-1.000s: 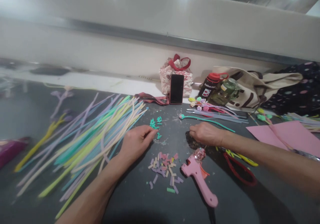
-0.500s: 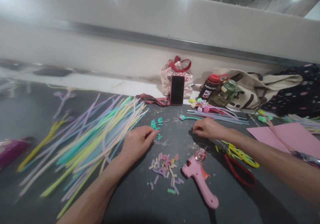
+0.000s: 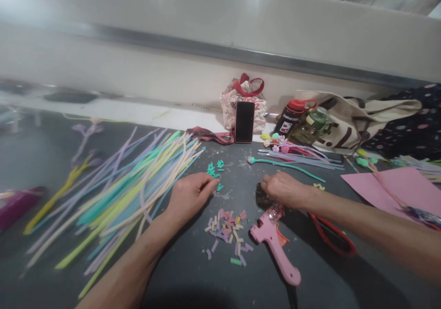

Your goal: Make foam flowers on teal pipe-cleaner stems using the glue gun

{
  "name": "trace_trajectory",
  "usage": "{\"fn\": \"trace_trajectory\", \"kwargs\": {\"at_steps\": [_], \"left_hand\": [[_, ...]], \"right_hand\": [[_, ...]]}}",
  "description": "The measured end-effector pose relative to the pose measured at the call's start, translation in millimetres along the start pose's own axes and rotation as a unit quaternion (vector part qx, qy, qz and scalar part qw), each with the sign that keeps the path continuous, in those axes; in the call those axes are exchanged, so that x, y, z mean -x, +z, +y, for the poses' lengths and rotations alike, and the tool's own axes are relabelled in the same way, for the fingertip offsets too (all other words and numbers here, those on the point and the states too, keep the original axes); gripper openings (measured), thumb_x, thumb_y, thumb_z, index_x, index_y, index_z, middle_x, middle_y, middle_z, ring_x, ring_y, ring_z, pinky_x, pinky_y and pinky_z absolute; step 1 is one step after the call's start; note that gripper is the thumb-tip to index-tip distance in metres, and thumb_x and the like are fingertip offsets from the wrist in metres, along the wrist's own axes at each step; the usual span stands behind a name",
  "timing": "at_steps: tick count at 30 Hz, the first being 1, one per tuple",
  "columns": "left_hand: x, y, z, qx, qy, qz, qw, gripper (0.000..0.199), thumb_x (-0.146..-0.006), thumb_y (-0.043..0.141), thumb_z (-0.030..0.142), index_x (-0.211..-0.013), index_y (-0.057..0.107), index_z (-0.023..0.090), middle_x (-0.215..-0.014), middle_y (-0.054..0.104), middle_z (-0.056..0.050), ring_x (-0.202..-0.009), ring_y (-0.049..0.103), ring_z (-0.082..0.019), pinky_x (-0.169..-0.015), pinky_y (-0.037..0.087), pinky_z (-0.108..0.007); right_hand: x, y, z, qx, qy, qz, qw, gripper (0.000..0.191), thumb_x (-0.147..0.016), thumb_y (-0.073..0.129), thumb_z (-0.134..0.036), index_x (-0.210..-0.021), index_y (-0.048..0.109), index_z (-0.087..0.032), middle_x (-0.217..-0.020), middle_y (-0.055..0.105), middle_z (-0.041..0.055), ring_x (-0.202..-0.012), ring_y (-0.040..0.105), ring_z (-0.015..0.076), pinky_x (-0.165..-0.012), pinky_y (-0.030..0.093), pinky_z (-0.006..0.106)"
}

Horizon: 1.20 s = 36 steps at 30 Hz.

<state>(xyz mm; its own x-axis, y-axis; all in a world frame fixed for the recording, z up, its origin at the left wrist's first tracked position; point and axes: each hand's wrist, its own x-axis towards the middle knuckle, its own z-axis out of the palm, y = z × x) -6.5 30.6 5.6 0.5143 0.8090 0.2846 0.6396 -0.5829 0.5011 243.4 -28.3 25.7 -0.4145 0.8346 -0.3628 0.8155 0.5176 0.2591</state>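
Note:
My left hand (image 3: 193,191) rests beside small teal pieces (image 3: 212,168), its thumb and fingers pinched together; whatever is between them is too small to make out. My right hand (image 3: 284,189) is closed just above the pink glue gun (image 3: 277,249), over a dark patterned object (image 3: 263,197) partly hidden under it. What its fingers hold is hidden. Between and below the hands lies a pile of short pastel pieces (image 3: 229,228). A teal stem (image 3: 292,165) with a small bud lies behind my right hand. Red scissor handles (image 3: 332,235) show under the right forearm.
Long pastel pipe cleaners (image 3: 138,180) spread over the left side. At the back stand a phone (image 3: 244,122), a patterned bag (image 3: 229,100), a black bottle (image 3: 288,119) and a green bottle (image 3: 312,126). Pink paper (image 3: 396,191) lies right, a purple object (image 3: 20,208) far left.
My right hand has moved down and nearer the glue gun, uncovering the teal stem. The dark patterned object now shows beside it, and the yellow scissor handles are mostly hidden. My left hand has barely moved.

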Motion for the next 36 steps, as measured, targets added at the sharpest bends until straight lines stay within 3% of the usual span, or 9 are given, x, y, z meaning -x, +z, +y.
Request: {"fn": "trace_trajectory", "kwargs": {"at_steps": [12, 16, 19, 23, 27, 29, 32, 34, 36], "left_hand": [[0.0, 2.2, -0.3, 0.001, -0.012, -0.014, 1.0, 0.035, -0.082, 0.041, 0.042, -0.064, 0.061, 0.019, -0.063, 0.063, 0.001, -0.058, 0.055, -0.012, -0.057, 0.035, -0.021], [0.0, 1.7, -0.8, 0.003, -0.01, -0.012, 1.0, 0.036, -0.082, 0.04, 0.041, -0.063, 0.06, 0.019, -0.062, 0.062, 0.0, -0.059, 0.055, -0.012, -0.057, 0.035, -0.021], [-0.7, -0.4, -2.3, 0.001, -0.015, -0.004, 1.0, 0.035, -0.082, 0.04, 0.04, -0.063, 0.061, 0.018, -0.061, 0.062, 0.0, -0.059, 0.055, -0.012, -0.055, 0.034, -0.021], [-1.4, -4.2, -3.6, 0.004, -0.026, 0.008, 1.0, 0.035, -0.081, 0.041, 0.041, -0.064, 0.061, 0.018, -0.061, 0.062, 0.0, -0.058, 0.054, -0.013, -0.055, 0.034, -0.021], [-0.6, -5.7, -1.6, 0.001, -0.022, 0.008, 1.0, 0.035, -0.081, 0.041, 0.042, -0.064, 0.061, 0.018, -0.06, 0.061, 0.0, -0.056, 0.053, -0.012, -0.054, 0.034, -0.021], [0.7, -5.3, 1.1, -0.001, -0.019, 0.003, 1.0, 0.035, -0.08, 0.041, 0.042, -0.064, 0.061, 0.019, -0.06, 0.061, 0.001, -0.056, 0.053, -0.012, -0.054, 0.033, -0.021], [3.8, -3.6, 6.9, -0.008, -0.025, -0.009, 1.0, 0.033, -0.08, 0.042, 0.042, -0.069, 0.062, 0.018, -0.063, 0.062, 0.001, -0.057, 0.053, -0.012, -0.053, 0.033, -0.02], [5.0, -2.0, 11.2, -0.029, -0.028, -0.017, 0.999, 0.032, -0.08, 0.043, 0.042, -0.072, 0.064, 0.018, -0.064, 0.062, 0.001, -0.058, 0.053, -0.012, -0.054, 0.033, -0.019], [5.1, 0.1, 15.7, -0.054, -0.023, -0.031, 0.998, 0.03, -0.079, 0.045, 0.04, -0.073, 0.064, 0.018, -0.064, 0.062, 0.003, -0.058, 0.052, -0.011, -0.054, 0.032, -0.018]], "right_hand": [[-12.4, 7.5, -0.6, -0.086, 0.04, -0.01, 0.995, 0.015, -0.085, 0.053, -0.024, -0.09, 0.058, -0.011, -0.085, 0.061, 0.0033, -0.073, 0.06, 0.0134, -0.065, 0.05, 0.031], [-16.2, 3.5, 15.8, -0.19, 0.09, 0.036, 0.977, 0.017, -0.084, 0.054, -0.03, -0.084, 0.059, -0.013, -0.081, 0.061, 0.0009, -0.07, 0.058, 0.0124, -0.065, 0.049, 0.031], [-3.9, -8.0, 36.0, -0.296, 0.149, 0.109, 0.937, 0.018, -0.083, 0.053, -0.03, -0.075, 0.056, -0.014, -0.069, 0.058, -0.0019, -0.062, 0.056, 0.0112, -0.06, 0.046, 0.028], [44.6, -17.2, 34.8, -0.459, 0.205, 0.18, 0.845, 0.017, -0.083, 0.038, -0.028, -0.073, 0.046, -0.018, -0.056, 0.05, -0.0041, -0.049, 0.053, 0.0103, -0.049, 0.042, 0.022], [114.9, 8.4, -24.7, -0.596, 0.232, 0.166, 0.751, 0.02, -0.08, 0.04, -0.034, -0.067, 0.042, -0.02, -0.05, 0.046, -0.0055, -0.034, 0.044, 0.0075, -0.038, 0.031, 0.02], [148.2, 31.8, -68.4, -0.773, 0.238, 0.11, 0.578, 0.027, -0.074, 0.052, -0.043, -0.064, 0.047, -0.018, -0.053, 0.048, -0.0044, -0.033, 0.041, 0.0056, -0.037, 0.025, 0.02], [185.7, 62.4, -132.0, -0.861, 0.284, 0.107, 0.408, 0.031, -0.071, 0.058, -0.046, -0.065, 0.051, -0.017, -0.05, 0.048, -0.0049, -0.032, 0.034, 0.0031, -0.038, 0.017, 0.019], [201.4, 76.9, -163.8, -0.878, 0.317, 0.11, 0.342, 0.027, -0.073, 0.06, -0.042, -0.065, 0.053, -0.016, -0.047, 0.045, -0.0064, -0.033, 0.032, 0.003, -0.038, 0.019, 0.019], [212.8, 91.4, -184.9, -0.879, 0.344, 0.119, 0.309, 0.026, -0.073, 0.06, -0.04, -0.065, 0.053, -0.016, -0.044, 0.042, -0.0078, -0.033, 0.032, 0.0033, -0.038, 0.022, 0.018]]}}
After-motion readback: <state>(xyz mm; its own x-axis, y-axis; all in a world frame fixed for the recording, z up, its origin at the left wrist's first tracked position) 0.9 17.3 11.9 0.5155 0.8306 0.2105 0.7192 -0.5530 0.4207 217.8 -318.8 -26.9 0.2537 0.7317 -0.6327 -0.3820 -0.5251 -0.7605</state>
